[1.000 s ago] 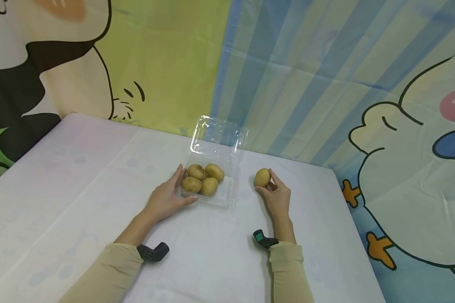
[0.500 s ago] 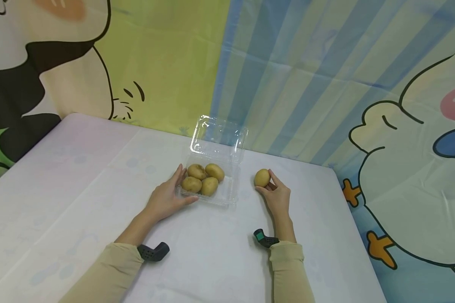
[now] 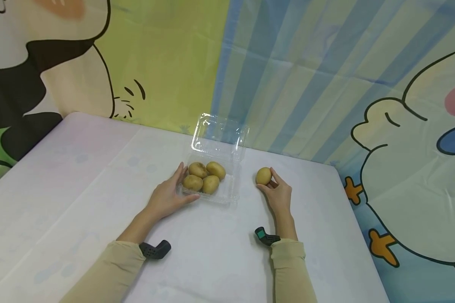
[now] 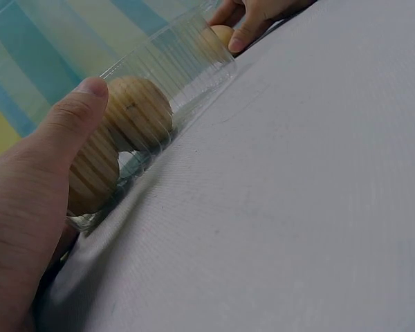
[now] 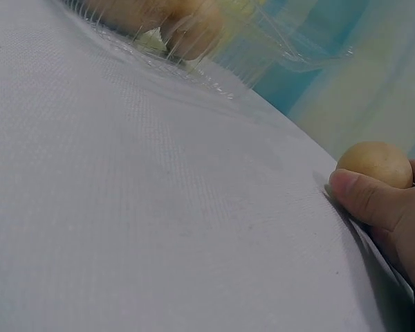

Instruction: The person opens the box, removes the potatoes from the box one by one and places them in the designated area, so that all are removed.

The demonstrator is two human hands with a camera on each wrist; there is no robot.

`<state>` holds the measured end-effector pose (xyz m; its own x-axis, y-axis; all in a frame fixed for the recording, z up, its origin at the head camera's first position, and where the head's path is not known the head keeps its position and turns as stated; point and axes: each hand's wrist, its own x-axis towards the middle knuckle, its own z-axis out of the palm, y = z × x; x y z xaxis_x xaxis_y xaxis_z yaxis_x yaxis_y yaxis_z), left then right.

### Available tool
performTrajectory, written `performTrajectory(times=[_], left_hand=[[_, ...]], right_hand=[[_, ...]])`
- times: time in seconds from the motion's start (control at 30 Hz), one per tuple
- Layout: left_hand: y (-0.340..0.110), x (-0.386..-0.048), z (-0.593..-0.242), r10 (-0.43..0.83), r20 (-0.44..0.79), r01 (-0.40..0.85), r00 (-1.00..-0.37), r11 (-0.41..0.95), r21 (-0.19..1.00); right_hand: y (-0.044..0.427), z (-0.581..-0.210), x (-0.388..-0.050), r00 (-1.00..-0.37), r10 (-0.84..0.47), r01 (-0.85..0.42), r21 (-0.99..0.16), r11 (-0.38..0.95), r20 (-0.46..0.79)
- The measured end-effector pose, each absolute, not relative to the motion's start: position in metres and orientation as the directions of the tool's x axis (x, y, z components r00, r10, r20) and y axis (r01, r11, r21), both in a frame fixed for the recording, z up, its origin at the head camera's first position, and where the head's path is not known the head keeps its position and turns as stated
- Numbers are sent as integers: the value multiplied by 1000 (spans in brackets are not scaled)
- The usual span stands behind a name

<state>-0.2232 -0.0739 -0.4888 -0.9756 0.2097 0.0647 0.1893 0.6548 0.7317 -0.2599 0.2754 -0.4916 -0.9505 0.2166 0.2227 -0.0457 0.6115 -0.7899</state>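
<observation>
Fingers of the right hand (image 3: pixel 282 198) are pinching a single potato (image 3: pixel 263 176) between thumb and fingertips, probably because its smooth, round body calls for contact on opposite sides. That potato is sitting just right of a clear container (image 3: pixel 229 189), low over the table (image 3: pixel 212 256); whether its underside is touching the cloth cannot be determined. Fingers of the left hand (image 3: pixel 167 200) are lying spread and fairly straight at the container's left side, the thumb extending along the near wall, presumably bracing a light shell against sliding. Four potatoes (image 3: pixel 210 184) are occupying the container's left part, leaving bare floor on the right, nearest the held one. The clear lid (image 3: pixel 220 131) is standing raised at the back, keeping access from above unobstructed.
</observation>
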Motion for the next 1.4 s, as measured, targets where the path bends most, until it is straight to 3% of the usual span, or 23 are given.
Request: performTrajectory(times=[0.57, 1.17, 1.4], left_hand=[[-73, -225, -490, 200, 65, 183, -978, 656, 732], [-74, -225, -491, 197, 94, 202, -976, 655, 729], [-73, -223, -490, 195, 77, 188, -978, 657, 730]], right_hand=[[276, -485, -259, -961, 243, 54, -770, 636, 133], [278, -481, -261, -976, 200, 48, -812, 582, 86], [280, -476, -257, -980, 186, 66, -782, 620, 65]])
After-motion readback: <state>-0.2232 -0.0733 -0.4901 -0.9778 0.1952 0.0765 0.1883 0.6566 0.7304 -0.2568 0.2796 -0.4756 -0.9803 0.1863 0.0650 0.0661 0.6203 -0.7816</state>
